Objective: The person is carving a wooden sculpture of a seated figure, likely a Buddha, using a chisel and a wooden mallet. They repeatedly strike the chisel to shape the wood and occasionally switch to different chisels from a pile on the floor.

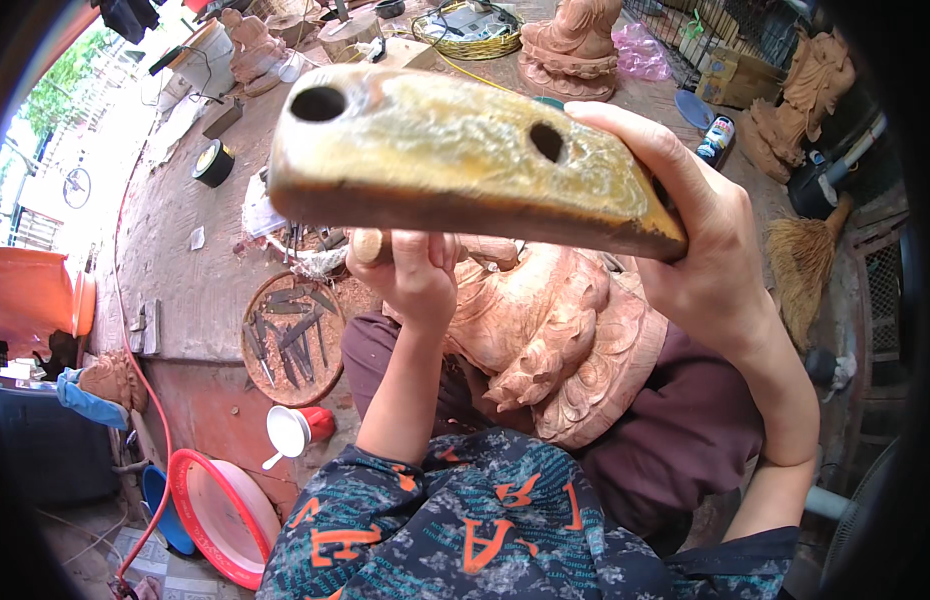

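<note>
My right hand (700, 225) grips one end of a thick yellow-brown wooden block (435, 145), worn smooth and pierced by two dark round holes. It is raised close to the camera and covers much of what lies behind it. Below it, my left hand (422, 285) is closed round a wooden tool handle (369, 246); its round end shows, but the rest of the tool is hidden. A reddish carved wooden figure (545, 335) lies across my lap, partly behind my left forearm and the block.
To the left, a round basket (335, 372) holds several chisel blades. A white-and-red cup (288, 430) and a red-rimmed basin (220, 580) are nearer. Beyond are a black tin (214, 163) and a carved statue (570, 50). At right are a broom (805, 265) and a spray can (716, 138).
</note>
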`<state>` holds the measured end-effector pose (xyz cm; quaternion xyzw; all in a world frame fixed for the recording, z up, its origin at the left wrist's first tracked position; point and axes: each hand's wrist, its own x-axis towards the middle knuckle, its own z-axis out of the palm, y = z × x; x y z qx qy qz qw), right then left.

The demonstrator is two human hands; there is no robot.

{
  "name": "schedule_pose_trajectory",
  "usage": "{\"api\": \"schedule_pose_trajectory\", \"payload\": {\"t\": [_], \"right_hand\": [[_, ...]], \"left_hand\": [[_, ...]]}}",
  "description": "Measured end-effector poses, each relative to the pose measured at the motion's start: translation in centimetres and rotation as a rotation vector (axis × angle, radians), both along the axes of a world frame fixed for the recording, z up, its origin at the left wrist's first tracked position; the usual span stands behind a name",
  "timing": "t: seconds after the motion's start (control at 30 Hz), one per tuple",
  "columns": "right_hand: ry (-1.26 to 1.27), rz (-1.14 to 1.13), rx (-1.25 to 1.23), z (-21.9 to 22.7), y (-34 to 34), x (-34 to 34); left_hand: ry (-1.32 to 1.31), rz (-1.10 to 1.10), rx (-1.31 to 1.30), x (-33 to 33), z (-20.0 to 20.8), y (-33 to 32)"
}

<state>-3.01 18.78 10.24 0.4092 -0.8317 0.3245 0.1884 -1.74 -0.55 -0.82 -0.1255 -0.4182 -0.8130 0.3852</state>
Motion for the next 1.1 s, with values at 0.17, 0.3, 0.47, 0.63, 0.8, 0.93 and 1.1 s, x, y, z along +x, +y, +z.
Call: {"api": "schedule_pose_trajectory", "payload": {"t": [0.17, 0.3, 0.47, 0.63, 0.8, 0.93, 1.1], "right_hand": [[0.008, 0.041, -0.038, 0.0, -0.1, 0.3], [0.019, 0.121, -0.097, -0.1, -0.2, 0.3], [-0.027, 0.066, 0.047, 0.5, -0.1, 1.0], [0.256, -0.094, 0.322, 0.5, -0.3, 1.3], [0.182, -0.068, 0.129, -0.6, -0.4, 1.2], [0.366, -0.089, 0.283, 0.0, -0.5, 1.6], [0.271, -0.039, 0.036, -0.8, -1.0, 1.7]], "left_hand": [[0.07, -0.007, -0.047, -0.2, -1.2, -0.3], [0.044, -0.034, -0.093, -0.3, -1.8, -0.6], [0.083, -0.08, -0.119, 0.9, -0.8, -0.6], [0.02, -0.106, -0.217, 0.5, -2.9, -1.0], [-0.003, -0.173, -0.247, 0.3, -4.2, -0.2], [-0.015, -0.173, -0.256, 0.5, -4.2, -0.4], [-0.027, -0.157, -0.243, 1.8, -3.7, -0.7]]}}
